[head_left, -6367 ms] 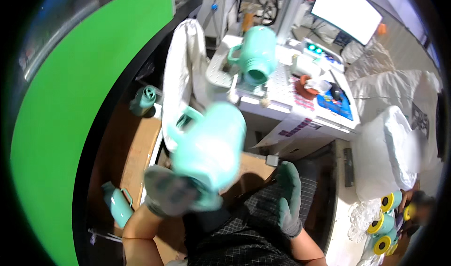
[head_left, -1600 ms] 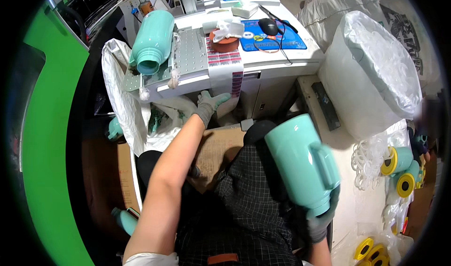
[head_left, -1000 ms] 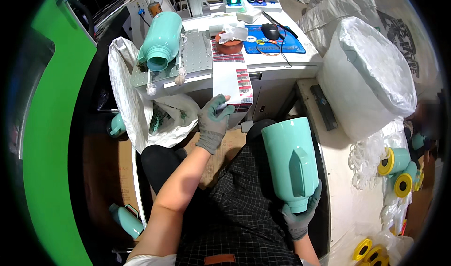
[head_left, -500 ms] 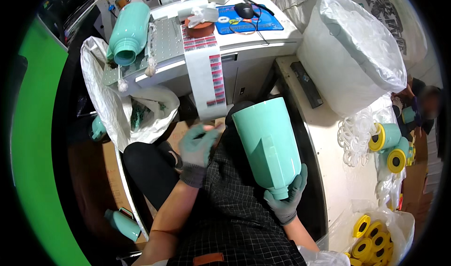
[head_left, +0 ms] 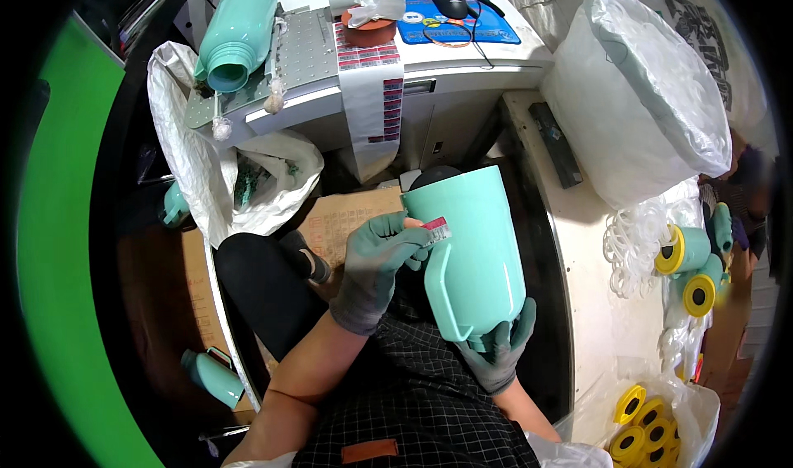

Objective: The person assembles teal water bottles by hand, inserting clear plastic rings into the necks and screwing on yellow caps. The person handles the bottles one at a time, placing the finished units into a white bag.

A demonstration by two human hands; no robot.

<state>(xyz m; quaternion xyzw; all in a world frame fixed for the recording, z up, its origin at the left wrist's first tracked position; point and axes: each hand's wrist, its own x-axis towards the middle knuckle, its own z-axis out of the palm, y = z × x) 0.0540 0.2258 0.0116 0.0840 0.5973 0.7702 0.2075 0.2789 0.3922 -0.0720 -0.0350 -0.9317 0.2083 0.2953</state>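
Across my lap lies a mint-green plastic jug [head_left: 483, 245], its mouth end toward me and its handle turned to the left. My right hand [head_left: 498, 354] grips the jug around its neck, which the fingers mostly cover. Between thumb and forefinger of my left hand [head_left: 376, 261] is a small red and white sticker [head_left: 438, 229]. The sticker is right at the jug's side wall, above the handle; whether it touches the wall I cannot tell. Both hands wear grey-green gloves, with some left fingertips bare.
A label strip [head_left: 372, 109] hangs off the desk below a brown tape roll [head_left: 368, 32]. Another jug [head_left: 239, 34] lies on the perforated metal plate [head_left: 310, 47]. White sacks stand left and right. Yellow lids [head_left: 640, 435] fill a bag; white rings [head_left: 632, 249] lie on the right bench.
My left hand has moved right and up to the jug with the sticker. The jug has rolled so its handle faces left. The view has shifted slightly.
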